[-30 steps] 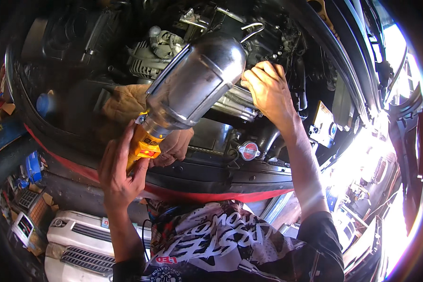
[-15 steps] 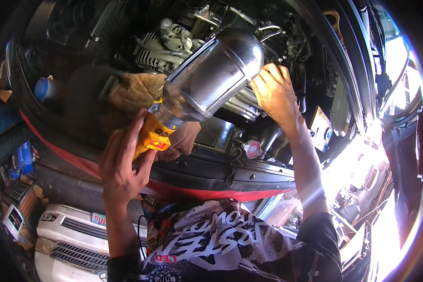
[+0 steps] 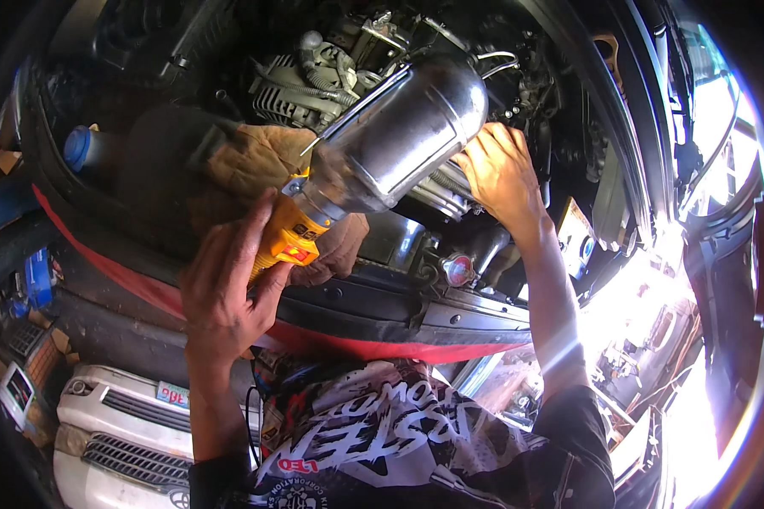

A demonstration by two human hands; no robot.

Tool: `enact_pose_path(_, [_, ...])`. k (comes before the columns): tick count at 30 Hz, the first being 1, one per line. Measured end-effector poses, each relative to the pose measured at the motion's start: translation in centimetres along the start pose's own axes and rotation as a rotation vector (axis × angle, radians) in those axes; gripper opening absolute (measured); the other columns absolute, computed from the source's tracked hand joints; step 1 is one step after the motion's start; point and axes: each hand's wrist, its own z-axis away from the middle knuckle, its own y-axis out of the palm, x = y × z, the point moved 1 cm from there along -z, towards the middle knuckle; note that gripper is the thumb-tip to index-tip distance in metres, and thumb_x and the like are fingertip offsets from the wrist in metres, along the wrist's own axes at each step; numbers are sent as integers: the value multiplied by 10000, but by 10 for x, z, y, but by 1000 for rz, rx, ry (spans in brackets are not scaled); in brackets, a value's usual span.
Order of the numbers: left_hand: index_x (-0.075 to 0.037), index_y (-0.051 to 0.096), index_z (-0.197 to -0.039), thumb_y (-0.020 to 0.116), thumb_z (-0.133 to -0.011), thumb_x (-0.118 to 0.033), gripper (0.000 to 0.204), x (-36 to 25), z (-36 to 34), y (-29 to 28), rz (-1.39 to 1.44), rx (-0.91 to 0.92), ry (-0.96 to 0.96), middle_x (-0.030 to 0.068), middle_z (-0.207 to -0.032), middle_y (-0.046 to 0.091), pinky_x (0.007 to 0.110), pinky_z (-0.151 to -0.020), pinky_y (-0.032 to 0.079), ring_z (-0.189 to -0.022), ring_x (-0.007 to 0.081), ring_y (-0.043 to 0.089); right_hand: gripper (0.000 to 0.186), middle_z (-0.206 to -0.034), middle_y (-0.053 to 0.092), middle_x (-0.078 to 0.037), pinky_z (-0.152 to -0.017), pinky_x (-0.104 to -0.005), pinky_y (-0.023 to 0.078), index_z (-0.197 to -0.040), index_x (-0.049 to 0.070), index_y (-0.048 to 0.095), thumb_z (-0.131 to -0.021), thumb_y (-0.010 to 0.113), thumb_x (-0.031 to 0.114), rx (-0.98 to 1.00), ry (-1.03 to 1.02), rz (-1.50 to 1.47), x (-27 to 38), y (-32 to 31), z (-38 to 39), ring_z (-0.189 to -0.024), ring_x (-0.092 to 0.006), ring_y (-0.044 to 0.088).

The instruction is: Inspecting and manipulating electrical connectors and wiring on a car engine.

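Note:
My left hand (image 3: 229, 280) is wrapped round the yellow handle of a work lamp (image 3: 399, 136). Its bright metal shade tilts up and to the right over the engine bay. Past the shade's far right end, my right hand (image 3: 501, 174) reaches down among the engine parts. Its fingers are bent and pressed together; the tips and whatever they grip are hidden. A ribbed, light-grey metal engine part (image 3: 301, 89) shows left of the shade. Below the lamp, a brown cloth or glove (image 3: 259, 157) lies partly covered by the handle.
A radiator cap (image 3: 458, 270) stands near the front edge of the bay, which has a red strip (image 3: 348, 346). At far left is a blue cap (image 3: 77, 148). The raised hood edge (image 3: 611, 102) curves along the right. Behind me stands a white vehicle (image 3: 136, 424).
The view has shifted slightly, so the engine bay appears a little further right. My left hand keeps hold of the lamp, and my right hand stays at nearly the same spot.

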Motion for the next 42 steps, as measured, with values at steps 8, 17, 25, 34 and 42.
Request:
enact_pose_path(8, [18, 525, -1532, 812, -916, -111, 692, -5, 1, 0, -53, -21, -77, 169, -1420, 675, 459, -887, 582, -1052, 376, 700, 151, -988, 670, -38, -988, -421, 443, -1085, 124, 675, -996, 695, 244, 52, 8, 66, 2, 0, -4, -1062, -234, 635])
enact_pose_path(17, [-64, 518, -1570, 795, -941, -105, 689, -5, 10, -18, -214, -102, -276, 186, -1361, 678, 482, -927, 588, -1130, 394, 704, 32, -972, 620, -25, -971, -401, 454, -1015, 141, 633, -989, 645, 156, 116, 67, 119, 6, 0, -5, -1053, -204, 623])
enact_pose_path(25, [-63, 556, -1543, 800, -932, -128, 661, -5, 6, -20, -201, -109, -332, 193, -1329, 640, 486, -965, 558, -1171, 383, 662, 119, -1010, 628, -56, -937, -449, 451, -1023, 129, 637, -1014, 668, 243, 154, 103, 165, 9, 3, -3, -1079, -235, 606])
enact_pose_path(34, [-17, 533, -1539, 802, -969, -297, 690, 5, 10, -33, -361, -96, -323, 199, -1268, 639, 515, -1020, 500, -1165, 393, 626, 121, -1008, 642, -54, -969, -456, 439, -1000, 117, 656, -1038, 632, 229, 108, 112, 173, 19, 2, -11, -1080, -243, 621])
enact_pose_path(42, [-46, 549, -1541, 751, -1015, -273, 607, 26, 11, -37, -303, -111, -245, 220, -1325, 643, 515, -1047, 505, -1214, 422, 625, 140, -1100, 662, -66, -1018, -464, 415, -1039, 118, 688, -1008, 620, 236, 149, 202, 174, 26, 5, -3, -1188, -250, 586])
